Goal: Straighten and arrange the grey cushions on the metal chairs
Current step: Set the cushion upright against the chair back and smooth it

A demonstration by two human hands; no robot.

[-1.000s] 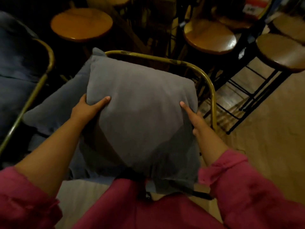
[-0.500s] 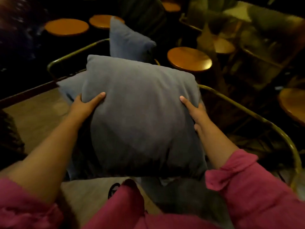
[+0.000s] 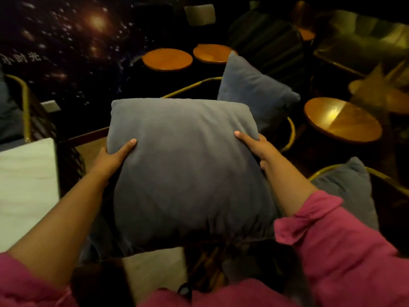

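I hold a large grey cushion in front of my chest, its face turned up towards me. My left hand grips its left edge and my right hand grips its right edge, thumbs on top. Behind it a second grey cushion stands on one corner against the gold rail of a metal chair. A third grey cushion rests in another gold-framed chair at the right. What lies below the held cushion is hidden.
Round wooden stools stand at the back, another round wooden top at the right. A white surface lies at the left beside a gold chair frame. A dark starry wall fills the upper left.
My view has swung leftwards across the room while both hands keep the cushion. The first chair's rail has left view; the standing cushion and the right-hand chair have come in.
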